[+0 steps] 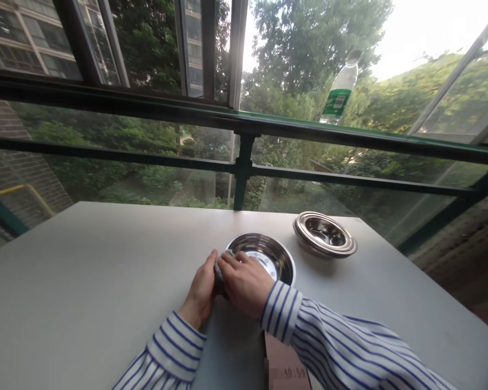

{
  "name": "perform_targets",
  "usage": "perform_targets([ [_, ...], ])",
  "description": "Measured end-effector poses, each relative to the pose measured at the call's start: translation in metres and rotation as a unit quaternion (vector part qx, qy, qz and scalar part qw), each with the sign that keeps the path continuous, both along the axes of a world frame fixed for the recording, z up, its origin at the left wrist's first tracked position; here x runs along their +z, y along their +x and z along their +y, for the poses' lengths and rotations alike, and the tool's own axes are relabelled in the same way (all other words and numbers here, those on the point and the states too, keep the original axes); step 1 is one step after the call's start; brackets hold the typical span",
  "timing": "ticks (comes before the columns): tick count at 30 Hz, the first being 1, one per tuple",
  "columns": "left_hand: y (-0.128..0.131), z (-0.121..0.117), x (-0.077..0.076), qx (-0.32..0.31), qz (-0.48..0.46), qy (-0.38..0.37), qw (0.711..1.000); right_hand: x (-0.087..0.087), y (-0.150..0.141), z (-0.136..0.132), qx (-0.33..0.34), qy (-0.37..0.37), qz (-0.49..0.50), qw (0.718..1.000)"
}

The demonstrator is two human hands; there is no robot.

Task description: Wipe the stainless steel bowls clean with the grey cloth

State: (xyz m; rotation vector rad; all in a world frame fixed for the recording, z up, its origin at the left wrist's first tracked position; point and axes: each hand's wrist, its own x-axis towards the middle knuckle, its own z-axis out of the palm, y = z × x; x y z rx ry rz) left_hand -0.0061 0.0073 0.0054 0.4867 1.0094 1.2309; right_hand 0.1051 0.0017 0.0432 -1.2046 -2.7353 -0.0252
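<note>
A shiny stainless steel bowl (283,259) is on the white table in front of me, seemingly tipped a little. My left hand (201,292) grips its left edge, with the thumb up along the outside and the fingers hidden beneath. Over the same side of the rim, my right hand (249,284) presses a small greyish cloth (218,271), its fingers bent around it. Most of the cloth is covered by the hands, and the right hand blocks the bowl's near left part.
Right of the bowl stands a stack of metal bowls (344,250) on the white table (106,260). A pinkish phone (282,357) showing digits lies under my right forearm. Beyond the table runs a dark green railing (166,114); a green-labelled plastic bottle (339,96) stands on it.
</note>
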Motion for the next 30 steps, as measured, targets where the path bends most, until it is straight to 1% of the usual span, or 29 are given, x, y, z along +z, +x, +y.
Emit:
perform_targets([
  [3, -0.001, 0.001, 0.000, 0.003, 0.014, -0.014, 1.000, -0.001, -0.007, 0.018, -0.003, -0.008, 0.004, 1.000],
  [5, -0.002, 0.001, 0.000, 0.009, 0.020, -0.013, 1.000, -0.002, -0.008, 0.023, -0.001, -0.011, 0.006, 1.000],
  [7, -0.003, 0.001, 0.000, 0.016, 0.024, -0.004, 1.000, -0.002, -0.006, 0.020, 0.009, -0.015, 0.007, 1.000],
  [11, -0.003, 0.000, -0.001, 0.025, 0.042, 0.018, 0.999, -0.002, 0.008, -0.001, 0.032, -0.026, 0.002, 0.999],
  [17, -0.002, -0.003, 0.003, 0.006, 0.089, 0.020, 0.996, 0.006, 0.046, -0.028, 0.050, -0.040, -0.048, 0.997],
  [22, -0.003, -0.004, 0.007, -0.003, 0.112, 0.015, 0.994, 0.010, 0.088, -0.033, 0.016, -0.008, -0.085, 0.996],
  [26, -0.004, -0.003, 0.009, -0.001, 0.124, 0.007, 0.992, 0.003, 0.120, -0.029, -0.004, 0.039, -0.072, 0.997],
  [30, -0.006, -0.003, 0.008, -0.003, 0.132, 0.004, 0.991, -0.010, 0.141, -0.029, -0.044, 0.080, -0.023, 0.996],
])
